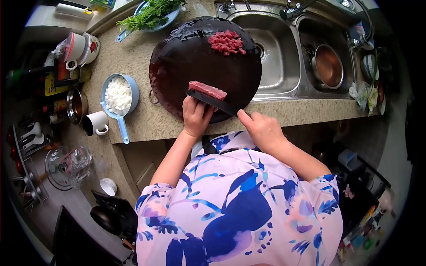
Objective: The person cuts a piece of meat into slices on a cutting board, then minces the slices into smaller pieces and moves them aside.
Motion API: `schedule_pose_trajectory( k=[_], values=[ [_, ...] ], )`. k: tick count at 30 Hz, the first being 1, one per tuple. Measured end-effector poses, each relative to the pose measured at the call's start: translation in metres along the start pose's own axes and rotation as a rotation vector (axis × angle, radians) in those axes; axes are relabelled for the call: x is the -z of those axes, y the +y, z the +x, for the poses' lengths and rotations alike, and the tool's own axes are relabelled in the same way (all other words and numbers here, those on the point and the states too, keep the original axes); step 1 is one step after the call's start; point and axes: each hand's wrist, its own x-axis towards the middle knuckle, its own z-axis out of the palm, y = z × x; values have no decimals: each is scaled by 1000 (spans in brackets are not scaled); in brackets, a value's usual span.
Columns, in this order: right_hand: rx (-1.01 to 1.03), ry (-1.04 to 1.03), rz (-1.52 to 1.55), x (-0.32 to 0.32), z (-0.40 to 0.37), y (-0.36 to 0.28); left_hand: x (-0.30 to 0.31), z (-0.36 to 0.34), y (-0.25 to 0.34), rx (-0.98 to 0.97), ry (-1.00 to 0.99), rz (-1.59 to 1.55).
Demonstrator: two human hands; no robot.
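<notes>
A large round dark chopping board [177, 66] lies on the counter, its surface wet at the far side. Near its front edge is a strip of raw red meat [207, 89]. My right hand [265, 132] is closed round the handle of a dark-bladed knife [217, 103], whose blade runs along the near side of the meat. On that same side, my left hand [196, 116] has its fingers bent and held together against the meat, fingertips partly hidden by the blade. Small diced meat [226, 42] sits in a pile at the board's far right.
Left of the board stands a blue-handled bowl [136, 91] of chopped white pieces. Green leafy herbs [151, 14] fill a blue strainer [174, 18] behind. A double steel sink [277, 57] adjoins on the right, with a metal pot [328, 66] inside. A white mug [96, 123] is at far left.
</notes>
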Motion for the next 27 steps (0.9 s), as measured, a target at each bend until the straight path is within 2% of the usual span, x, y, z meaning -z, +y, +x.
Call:
schedule_pose_trajectory(
  k=[16,18,22,27],
  values=[
    [15,-48,-148,11,14,-11,-3,3,-3,21,-12,-25],
    [-10,-162,-74,14,16,-11,-5,3,-4,20,-4,-16],
    [37,-123,-89,11,20,-8,-9,-1,-7,19,-4,-13],
    [4,-228,-67,15,23,-11,-11,-4,-8,-1,-22,15]
  ],
)
